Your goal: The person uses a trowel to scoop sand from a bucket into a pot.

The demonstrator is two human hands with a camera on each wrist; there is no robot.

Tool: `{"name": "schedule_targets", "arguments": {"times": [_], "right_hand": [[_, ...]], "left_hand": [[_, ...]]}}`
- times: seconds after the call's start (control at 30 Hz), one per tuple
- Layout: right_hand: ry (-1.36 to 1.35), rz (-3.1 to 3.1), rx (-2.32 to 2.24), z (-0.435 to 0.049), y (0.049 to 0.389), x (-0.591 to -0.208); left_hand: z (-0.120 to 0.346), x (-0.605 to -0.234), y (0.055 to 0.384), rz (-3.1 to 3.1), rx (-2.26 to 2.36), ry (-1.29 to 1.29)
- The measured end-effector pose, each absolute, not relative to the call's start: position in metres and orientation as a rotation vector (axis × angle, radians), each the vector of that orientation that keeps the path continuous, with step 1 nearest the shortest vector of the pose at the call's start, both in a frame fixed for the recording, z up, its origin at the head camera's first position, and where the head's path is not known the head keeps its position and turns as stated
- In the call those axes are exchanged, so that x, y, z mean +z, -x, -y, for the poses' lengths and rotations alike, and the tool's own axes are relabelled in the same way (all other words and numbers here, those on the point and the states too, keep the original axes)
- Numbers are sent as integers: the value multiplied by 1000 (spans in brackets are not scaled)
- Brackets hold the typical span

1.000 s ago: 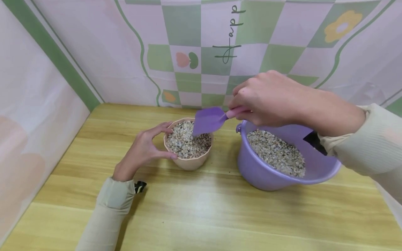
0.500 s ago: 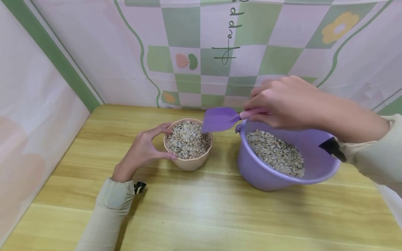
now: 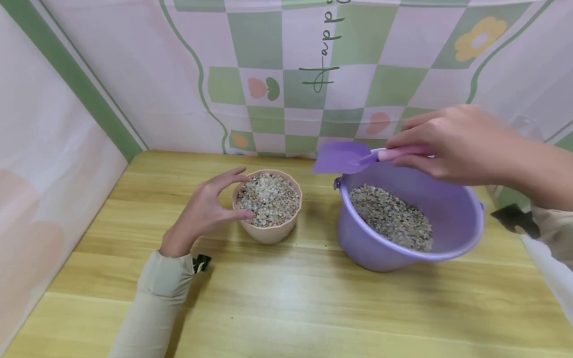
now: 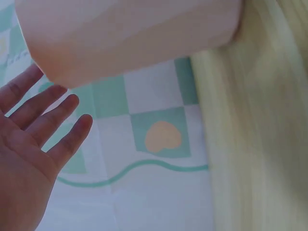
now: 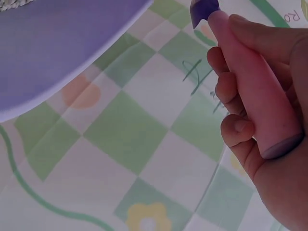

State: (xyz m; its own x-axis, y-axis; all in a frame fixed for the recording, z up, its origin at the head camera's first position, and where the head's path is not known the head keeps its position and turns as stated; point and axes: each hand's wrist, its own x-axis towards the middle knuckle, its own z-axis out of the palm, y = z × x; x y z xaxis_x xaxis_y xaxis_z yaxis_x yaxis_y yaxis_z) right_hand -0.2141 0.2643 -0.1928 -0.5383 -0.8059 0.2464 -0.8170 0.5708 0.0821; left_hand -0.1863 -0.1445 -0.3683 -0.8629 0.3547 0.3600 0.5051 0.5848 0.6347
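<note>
A peach pot (image 3: 270, 233) full of small gravel (image 3: 270, 199) stands on the wooden table. At its left side is my left hand (image 3: 203, 214), thumb and index finger spread at the rim; the left wrist view shows the other fingers (image 4: 53, 115) loosely extended beside the pot wall (image 4: 134, 38). My right hand (image 3: 456, 144) grips the pink handle (image 5: 257, 86) of a small shovel (image 3: 342, 156), fingers wrapped round it. Its purple blade is held level over the table between pot and bucket. Below that hand stands a purple bucket (image 3: 380, 253) with more gravel (image 3: 391, 216) heaped toward its left.
A patterned cloth (image 3: 304, 89) with green checks hangs behind the table's back edge, and a pale panel (image 3: 53, 164) borders the left side. The wooden tabletop (image 3: 277, 308) stretches in front of pot and bucket, with a few stray grains on it.
My right hand has drawn the shovel away from over the pot, rightward to the bucket's far left rim. My left fingers have loosened slightly at the pot, which stays in place.
</note>
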Motion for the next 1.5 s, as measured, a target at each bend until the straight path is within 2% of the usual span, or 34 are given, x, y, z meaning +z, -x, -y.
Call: {"name": "schedule_targets", "arguments": {"times": [0.8, 1.5], "right_hand": [[-1102, 2558, 122, -332, 201, -209], [-1169, 2596, 136, -346, 198, -232]], "left_hand": [[50, -344, 182, 2467, -980, 1064], [3, -338, 188, 2626, -920, 1138]]}}
